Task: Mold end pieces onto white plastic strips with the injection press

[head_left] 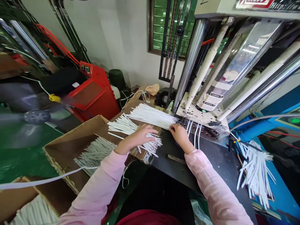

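My left hand (pixel 144 133) is over the near pile of thin white strips (pixel 124 125), its fingers apart and slightly curled near the strips' right ends. Beside it, my right hand (pixel 179 133) has its fingers pinched together at the right end of a second, straighter row of white strips (pixel 152 114). Exactly how many strips the right fingers hold is hidden. Several white strips (pixel 195 134) stick out from under the press just right of that hand.
The tall press (pixel 206 106) stands at the back right of the dark worktable (pixel 173 170). A small bar (pixel 176 158) lies on the table. Cardboard boxes (pixel 67 145) with more strips are at left. More strips (pixel 256 175) hang at right. A fan (pixel 37 116) spins at far left.
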`<state>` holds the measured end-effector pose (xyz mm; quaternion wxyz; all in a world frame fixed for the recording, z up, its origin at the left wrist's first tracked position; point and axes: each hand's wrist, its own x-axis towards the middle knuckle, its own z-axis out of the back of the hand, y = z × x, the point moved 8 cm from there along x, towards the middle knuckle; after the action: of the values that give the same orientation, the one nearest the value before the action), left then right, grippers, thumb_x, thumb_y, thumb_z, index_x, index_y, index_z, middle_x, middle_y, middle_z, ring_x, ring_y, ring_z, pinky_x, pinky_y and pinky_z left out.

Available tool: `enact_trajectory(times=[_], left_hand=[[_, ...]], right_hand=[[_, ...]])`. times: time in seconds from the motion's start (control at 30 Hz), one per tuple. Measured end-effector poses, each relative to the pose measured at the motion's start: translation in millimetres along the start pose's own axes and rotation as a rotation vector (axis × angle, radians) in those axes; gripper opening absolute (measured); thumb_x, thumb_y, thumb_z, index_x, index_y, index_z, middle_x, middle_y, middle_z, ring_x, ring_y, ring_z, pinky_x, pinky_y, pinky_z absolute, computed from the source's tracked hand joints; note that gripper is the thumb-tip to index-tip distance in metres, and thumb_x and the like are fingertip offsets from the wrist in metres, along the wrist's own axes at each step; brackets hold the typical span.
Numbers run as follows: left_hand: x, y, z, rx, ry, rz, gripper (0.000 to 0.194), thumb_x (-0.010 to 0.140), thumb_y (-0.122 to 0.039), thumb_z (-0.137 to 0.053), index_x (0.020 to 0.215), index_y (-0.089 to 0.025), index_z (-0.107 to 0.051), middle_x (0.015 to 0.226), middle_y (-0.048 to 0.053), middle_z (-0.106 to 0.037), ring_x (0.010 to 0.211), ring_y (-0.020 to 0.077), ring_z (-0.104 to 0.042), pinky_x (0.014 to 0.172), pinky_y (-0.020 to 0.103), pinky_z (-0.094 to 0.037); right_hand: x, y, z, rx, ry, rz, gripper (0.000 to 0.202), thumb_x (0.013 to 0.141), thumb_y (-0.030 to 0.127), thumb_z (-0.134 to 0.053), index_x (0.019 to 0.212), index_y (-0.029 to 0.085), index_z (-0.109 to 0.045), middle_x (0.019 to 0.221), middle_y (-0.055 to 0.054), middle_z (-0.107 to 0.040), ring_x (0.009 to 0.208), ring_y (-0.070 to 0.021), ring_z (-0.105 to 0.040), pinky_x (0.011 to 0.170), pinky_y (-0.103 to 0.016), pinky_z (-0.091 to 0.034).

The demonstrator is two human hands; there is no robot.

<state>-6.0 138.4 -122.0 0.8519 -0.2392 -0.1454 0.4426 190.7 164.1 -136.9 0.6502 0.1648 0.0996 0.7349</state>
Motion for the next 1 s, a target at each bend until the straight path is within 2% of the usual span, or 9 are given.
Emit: enact_trajectory(times=[0.1,0.2,0.3,0.43,0.6,0.7,0.83,1.0], left_hand=[[10.9,-0.1,24.1,-0.028,-0.168,0.064,0.031,0.095,-0.038,-0.059,0.120,-0.025,-0.071,0.105,0.006,-0.069,0.099,0.0234,-0.062,0.094,0.039,-0.044],[21.2,1.0,41.5,0.023,-0.303,0.125,0.026,0.095,-0.031,-0.056,0.113,-0.022,-0.073,0.104,0.006,-0.073,0.097,0.0232,-0.065,0.098,0.041,-0.042],[32.0,-1.8,42.0,0.072,-0.289,0.147,0.025,0.096,-0.029,-0.055,0.111,-0.021,-0.073,0.106,0.006,-0.074,0.101,0.0242,-0.066,0.101,0.044,-0.039],[50.7,-16.5,16.9,0.098,-0.120,0.074,0.024,0.095,-0.028,-0.056,0.111,-0.021,-0.073,0.109,0.007,-0.074,0.102,0.0246,-0.067,0.101,0.043,-0.038],[73.1,-47.3,-28.6,0.129,0.038,-0.080,0.020,0.089,-0.018,-0.061,0.105,-0.020,-0.073,0.112,0.007,-0.074,0.108,0.0252,-0.065,0.102,0.042,-0.037],[79.1,-68.4,-55.2,0.107,0.121,-0.182,0.016,0.085,-0.013,-0.063,0.095,-0.021,-0.075,0.102,0.003,-0.076,0.099,0.0216,-0.068,0.099,0.037,-0.040],[82.7,-90.5,-82.6,0.110,0.164,-0.265,0.014,0.085,-0.012,-0.064,0.087,-0.021,-0.075,0.093,0.002,-0.076,0.090,0.0204,-0.069,0.094,0.035,-0.042],[87.2,-109.7,-106.5,0.156,0.149,-0.302,0.006,0.086,-0.020,-0.066,0.085,-0.020,-0.072,0.095,0.005,-0.073,0.098,0.0247,-0.067,0.092,0.038,-0.043]], right_hand=[[6.6,5.2,-7.9,-0.022,0.030,-0.012,0.016,0.093,0.021,-0.060,0.106,0.018,-0.070,0.105,-0.012,-0.071,0.093,-0.0227,-0.067,0.077,-0.029,-0.045],[-4.6,2.9,-7.5,-0.013,0.093,0.018,0.015,0.093,0.020,-0.057,0.097,0.020,-0.072,0.101,-0.009,-0.073,0.091,-0.0205,-0.067,0.076,-0.027,-0.044],[-30.3,-10.0,-3.3,0.022,0.198,0.060,0.012,0.088,0.018,-0.060,0.086,0.022,-0.072,0.088,-0.003,-0.074,0.081,-0.0167,-0.067,0.071,-0.024,-0.043],[-69.5,-39.1,1.1,0.167,0.330,0.047,0.009,0.085,0.020,-0.062,0.085,0.022,-0.071,0.076,0.001,-0.072,0.070,-0.0149,-0.065,0.065,-0.024,-0.044],[-91.7,-62.8,15.0,0.278,0.254,0.022,0.022,0.082,0.020,-0.061,0.100,0.020,-0.073,0.091,-0.003,-0.074,0.081,-0.0177,-0.068,0.076,-0.028,-0.050],[-95.6,-70.8,20.4,0.272,0.224,-0.001,0.025,0.085,0.018,-0.057,0.103,0.022,-0.074,0.094,-0.003,-0.075,0.084,-0.0184,-0.069,0.080,-0.030,-0.051],[-96.8,-74.0,23.9,0.241,0.189,-0.008,0.024,0.086,0.016,-0.057,0.102,0.022,-0.075,0.095,-0.003,-0.076,0.086,-0.0187,-0.069,0.082,-0.030,-0.050],[-95.9,-68.6,22.5,0.220,0.155,0.015,0.019,0.086,0.014,-0.058,0.094,0.021,-0.073,0.094,-0.002,-0.075,0.085,-0.0181,-0.068,0.080,-0.028,-0.048]])
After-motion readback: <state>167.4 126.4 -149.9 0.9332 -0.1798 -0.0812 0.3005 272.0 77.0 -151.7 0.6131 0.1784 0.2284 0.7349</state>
